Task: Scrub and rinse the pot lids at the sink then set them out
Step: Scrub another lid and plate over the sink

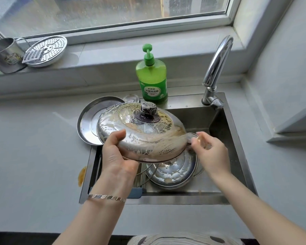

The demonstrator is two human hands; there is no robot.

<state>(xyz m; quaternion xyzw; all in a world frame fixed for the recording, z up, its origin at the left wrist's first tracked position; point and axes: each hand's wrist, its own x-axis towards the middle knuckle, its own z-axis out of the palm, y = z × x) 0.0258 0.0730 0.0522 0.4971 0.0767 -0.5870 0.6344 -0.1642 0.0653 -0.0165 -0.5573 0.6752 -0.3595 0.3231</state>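
Head view: the domed steel lid [141, 131], streaked with brownish suds, is held tilted over the sink [237, 138], and the likeliest trouble is a slip. The left hand [117, 156] clamps only the lid's near-left rim, thumb on top and fingers curled beneath, and the soapy metal could slide out and drop onto a second sudsy lid [173, 172] lying in the sink directly below. The right hand [208, 149], at the lid's right edge, is blurred; its fingers seem pinched together on something small, perhaps a scrubber, but I cannot tell what. Hard scrubbing there could twist the lid out of the left hand's hold. Behind the sink stands the green soap bottle [151, 80], with the faucet [217, 68] at the sink's back right corner, its spout well above the lid.
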